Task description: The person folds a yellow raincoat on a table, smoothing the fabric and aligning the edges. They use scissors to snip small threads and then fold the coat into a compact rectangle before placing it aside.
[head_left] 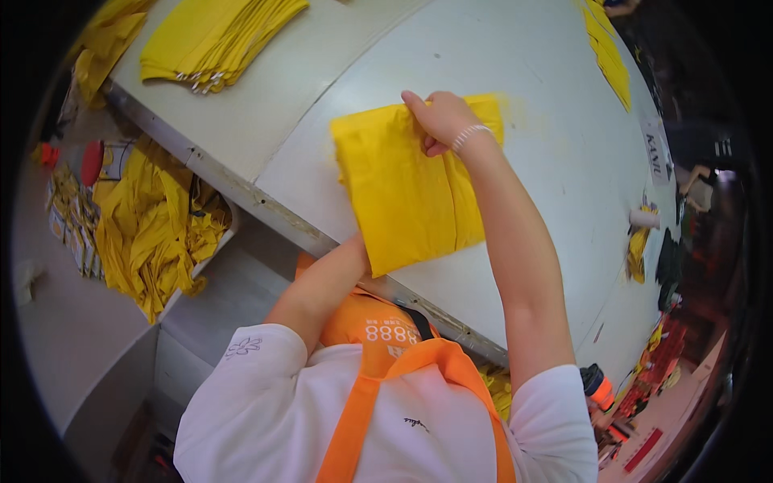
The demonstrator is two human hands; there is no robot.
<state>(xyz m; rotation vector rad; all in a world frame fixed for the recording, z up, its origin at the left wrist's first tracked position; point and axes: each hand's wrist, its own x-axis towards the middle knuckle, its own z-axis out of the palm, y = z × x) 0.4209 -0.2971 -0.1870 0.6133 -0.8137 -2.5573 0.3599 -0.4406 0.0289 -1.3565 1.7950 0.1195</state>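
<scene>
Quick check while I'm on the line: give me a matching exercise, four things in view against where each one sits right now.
Things:
1. right hand
2. left hand
3. stack of folded yellow pieces
4. loose heap of yellow fabric

Places:
A. below the table, to the left
B. far left on the table top
C. far edge of the folded yellow cloth
D. near edge of that cloth, at the table's rim

Pairs: 1-C, 2-D, 3-B, 4-A
</scene>
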